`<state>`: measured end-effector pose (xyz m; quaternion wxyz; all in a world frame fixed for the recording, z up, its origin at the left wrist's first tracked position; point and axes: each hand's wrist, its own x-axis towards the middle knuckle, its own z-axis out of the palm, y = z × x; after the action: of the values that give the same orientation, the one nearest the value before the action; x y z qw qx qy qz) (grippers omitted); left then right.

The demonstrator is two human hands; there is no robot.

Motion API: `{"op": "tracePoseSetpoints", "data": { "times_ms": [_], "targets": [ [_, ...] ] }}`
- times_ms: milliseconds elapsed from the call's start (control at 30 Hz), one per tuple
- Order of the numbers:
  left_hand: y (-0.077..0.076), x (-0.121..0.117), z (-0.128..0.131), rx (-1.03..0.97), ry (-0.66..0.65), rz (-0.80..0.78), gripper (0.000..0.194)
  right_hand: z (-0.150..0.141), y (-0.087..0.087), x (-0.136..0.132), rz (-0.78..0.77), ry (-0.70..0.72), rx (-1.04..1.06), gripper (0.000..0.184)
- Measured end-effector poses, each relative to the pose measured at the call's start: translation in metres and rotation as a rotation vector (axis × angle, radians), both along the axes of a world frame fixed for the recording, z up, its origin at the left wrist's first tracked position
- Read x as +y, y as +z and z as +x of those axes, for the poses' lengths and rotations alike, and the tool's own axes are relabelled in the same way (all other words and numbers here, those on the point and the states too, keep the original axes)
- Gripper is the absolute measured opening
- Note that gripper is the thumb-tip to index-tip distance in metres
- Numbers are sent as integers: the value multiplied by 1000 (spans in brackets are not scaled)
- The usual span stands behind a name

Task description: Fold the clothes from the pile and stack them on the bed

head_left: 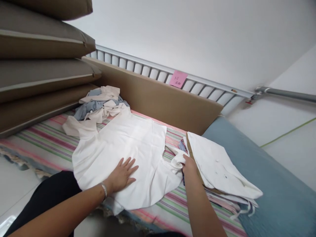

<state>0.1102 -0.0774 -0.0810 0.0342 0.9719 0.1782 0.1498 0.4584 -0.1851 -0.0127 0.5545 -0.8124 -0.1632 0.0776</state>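
Note:
A white garment (128, 144) lies spread flat on the striped sheet (46, 144) of a bed. My left hand (122, 176) rests flat on its lower part, fingers spread and holding nothing. My right hand (189, 163) is closed on a bunched part of the white garment at its right edge, next to a stack of folded clothes (217, 168) topped by a white piece with buttons.
A heap of unfolded white and blue clothes (101, 103) lies at the back left. Brown cushions (37, 65) are stacked on the left. A cardboard panel (158, 98) lines the white rail, which carries a pink note (178, 79). A blue blanket (259, 177) covers the bed's right.

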Motion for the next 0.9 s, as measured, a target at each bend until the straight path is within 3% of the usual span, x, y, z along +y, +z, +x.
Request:
{"op": "tracePoseSetpoints", "data": {
  "times_ms": [200, 300, 400, 467, 567, 633, 667, 733, 833, 900],
  "targets": [
    [-2, 1, 1, -3, -2, -9, 53, -16, 35, -7, 189, -117, 86, 32],
    [-1, 1, 0, -1, -9, -37, 53, -35, 60, -7, 207, -144, -24, 40],
    [2, 2, 0, -29, -19, -140, 53, -77, 79, -4, 178, -91, -194, 38],
    [10, 5, 2, -126, -1, -346, 63, -116, 82, -3, 115, 143, -365, 32],
    [32, 11, 9, -428, 49, -926, 75, -171, 76, -6, -137, 845, -726, 33],
    [48, 16, 17, -648, 36, -1355, 68, -188, 69, -10, -206, 984, -713, 30],
    [53, 19, 21, -732, 57, -1535, 61, -188, 65, -10, -196, 951, -650, 28],
    [60, 26, 28, -846, 235, -1773, 40, -172, 60, -7, -134, 788, -497, 27],
    [56, 38, 33, -874, 542, -1899, 12, -122, 50, 13, -147, 515, -360, 30],
    [51, 47, 33, -833, 559, -1934, 14, -84, 38, 33, -256, 371, -361, 28]
  ]
}}
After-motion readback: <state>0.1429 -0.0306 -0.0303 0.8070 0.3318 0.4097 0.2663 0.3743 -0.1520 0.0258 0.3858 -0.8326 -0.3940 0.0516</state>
